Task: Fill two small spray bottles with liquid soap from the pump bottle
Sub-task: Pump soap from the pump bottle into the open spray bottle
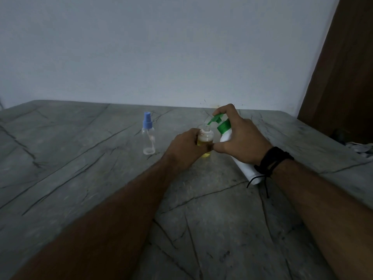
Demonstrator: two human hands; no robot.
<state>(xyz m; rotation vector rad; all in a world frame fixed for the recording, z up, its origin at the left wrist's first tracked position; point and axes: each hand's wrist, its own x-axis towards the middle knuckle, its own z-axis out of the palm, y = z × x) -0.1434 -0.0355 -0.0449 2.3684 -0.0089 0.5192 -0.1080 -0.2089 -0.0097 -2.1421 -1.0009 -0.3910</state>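
Observation:
My left hand grips a small clear spray bottle with its cap off, standing on the table and partly filled with yellow liquid. My right hand holds the white pump bottle, tilted to the left, with a finger pressing on its green pump head. The green nozzle tip sits just over the small bottle's open threaded neck. A second small clear spray bottle with a blue spray top stands upright to the left, apart from both hands; it looks empty.
The grey stone table with dark veins runs back to a pale wall. A brown wooden panel stands at the right, with some crumpled cloth at the table's right edge. A black band is on my right wrist.

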